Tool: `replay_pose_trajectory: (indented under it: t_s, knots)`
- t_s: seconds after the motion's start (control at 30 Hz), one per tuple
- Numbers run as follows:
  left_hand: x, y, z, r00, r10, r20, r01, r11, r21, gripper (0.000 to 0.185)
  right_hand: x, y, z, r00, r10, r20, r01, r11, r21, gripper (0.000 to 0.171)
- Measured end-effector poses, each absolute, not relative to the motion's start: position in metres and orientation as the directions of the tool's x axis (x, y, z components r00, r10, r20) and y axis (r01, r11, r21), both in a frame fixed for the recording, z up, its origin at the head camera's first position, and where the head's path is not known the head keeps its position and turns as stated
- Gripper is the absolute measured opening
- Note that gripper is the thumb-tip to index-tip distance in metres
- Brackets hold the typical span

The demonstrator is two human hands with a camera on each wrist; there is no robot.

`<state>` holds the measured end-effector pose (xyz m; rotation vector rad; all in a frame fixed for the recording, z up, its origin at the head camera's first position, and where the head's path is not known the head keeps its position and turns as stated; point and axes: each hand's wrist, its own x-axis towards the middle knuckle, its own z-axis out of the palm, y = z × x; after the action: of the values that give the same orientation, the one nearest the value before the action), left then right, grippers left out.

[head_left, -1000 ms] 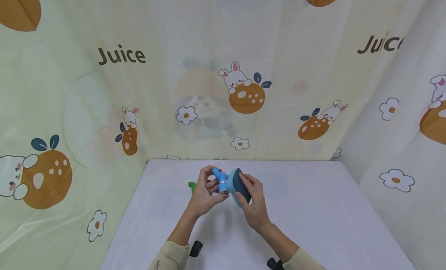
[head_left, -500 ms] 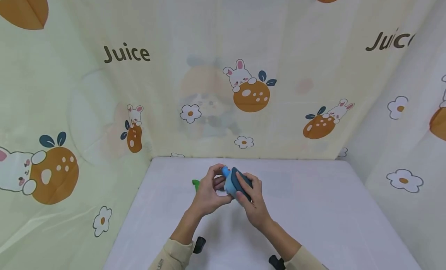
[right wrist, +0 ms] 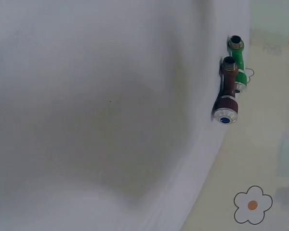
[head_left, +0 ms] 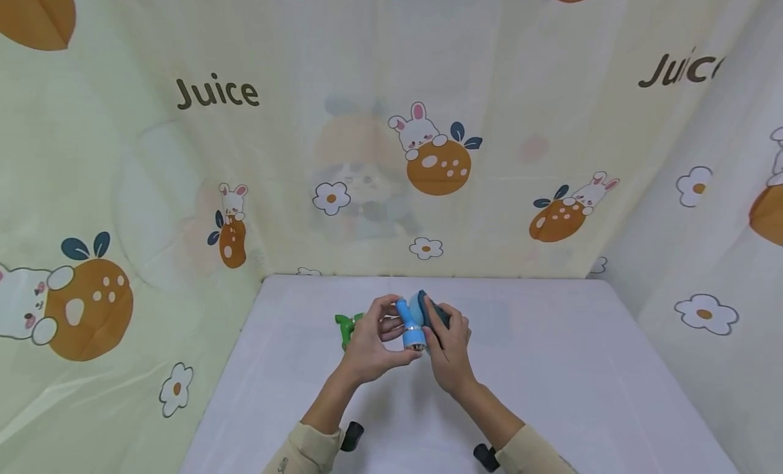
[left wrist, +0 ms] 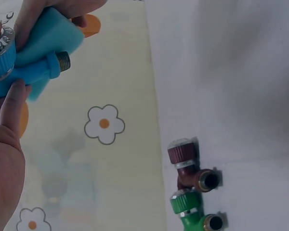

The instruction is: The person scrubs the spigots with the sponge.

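Above the table, my left hand [head_left: 370,341] grips a blue angle valve [head_left: 414,335] between thumb and fingers, its round ribbed knob facing down towards me. My right hand [head_left: 451,351] holds a two-tone sponge [head_left: 417,311], light blue with a dark teal side, pressed against the valve's far right side. In the left wrist view the blue valve [left wrist: 36,71] shows its threaded outlet, and the sponge [left wrist: 53,36] lies against it. Left of my left hand, a green angle valve [head_left: 346,328] lies on the table.
A maroon angle valve [left wrist: 185,163] lies beside the green one [left wrist: 188,207]; in the head view my left hand hides it. The white table [head_left: 538,379] meets a printed curtain [head_left: 489,243] at its back edge. A black wrist mount [head_left: 351,436] sits at my left cuff.
The sponge has slid over the blue valve, covering most of it midway, and now sits behind and right of it. The valve's knob has come into view, and more of the green valve shows.
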<state>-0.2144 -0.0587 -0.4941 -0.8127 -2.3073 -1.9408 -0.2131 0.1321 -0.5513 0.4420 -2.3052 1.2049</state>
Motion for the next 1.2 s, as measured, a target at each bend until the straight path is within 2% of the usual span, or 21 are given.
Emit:
replay_pose_trajectory:
  t_s: [0.17, 0.33, 0.63, 0.83, 0.93, 1.07, 1.13, 1.2]
  knots:
    - [-0.214, -0.058, -0.495, -0.871, 0.335, 0.358, 0.408, 0.089, 0.909, 0.092, -0.213, 0.132, -0.554, -0.778, -0.035, 0.627, -0.476, 0.684, -0.552, 0.058]
    - [-0.212, -0.058, -0.495, -0.875, 0.305, 0.377, 0.425, 0.109, 0.899, 0.092, -0.213, 0.133, -0.555, -0.778, -0.015, 0.628, -0.427, 0.746, -0.511, 0.058]
    - [-0.211, -0.057, -0.495, -0.887, 0.233, 0.398, 0.427, 0.088, 0.900, 0.089, -0.215, 0.134, -0.560, -0.800, 0.026, 0.599, -0.424, 0.682, -0.596, 0.061]
    - [-0.220, -0.060, -0.495, -0.949, 0.135, 0.286, 0.282, -0.052, 0.958, 0.090, -0.209, 0.135, -0.560, -0.807, 0.047, 0.589, -0.466, 0.563, -0.683, 0.077]
    - [-0.225, -0.063, -0.497, -0.975, 0.092, 0.202, 0.189, -0.139, 0.972, 0.087, -0.204, 0.134, -0.556, -0.751, -0.022, 0.660, -0.568, 0.531, -0.629, 0.079]
    - [-0.227, -0.067, -0.499, -0.990, 0.063, 0.124, 0.108, -0.212, 0.971, 0.077, -0.202, 0.132, -0.548, -0.602, -0.144, 0.785, -0.719, 0.526, -0.455, 0.074]
    - [-0.227, -0.068, -0.499, -0.993, 0.060, 0.105, 0.089, -0.229, 0.969, 0.071, -0.201, 0.129, -0.543, -0.527, -0.192, 0.828, -0.762, 0.538, -0.361, 0.067]
    - [-0.227, -0.068, -0.499, -0.993, 0.066, 0.098, 0.081, -0.223, 0.971, 0.066, -0.201, 0.126, -0.538, -0.478, -0.225, 0.849, -0.777, 0.558, -0.290, 0.060]
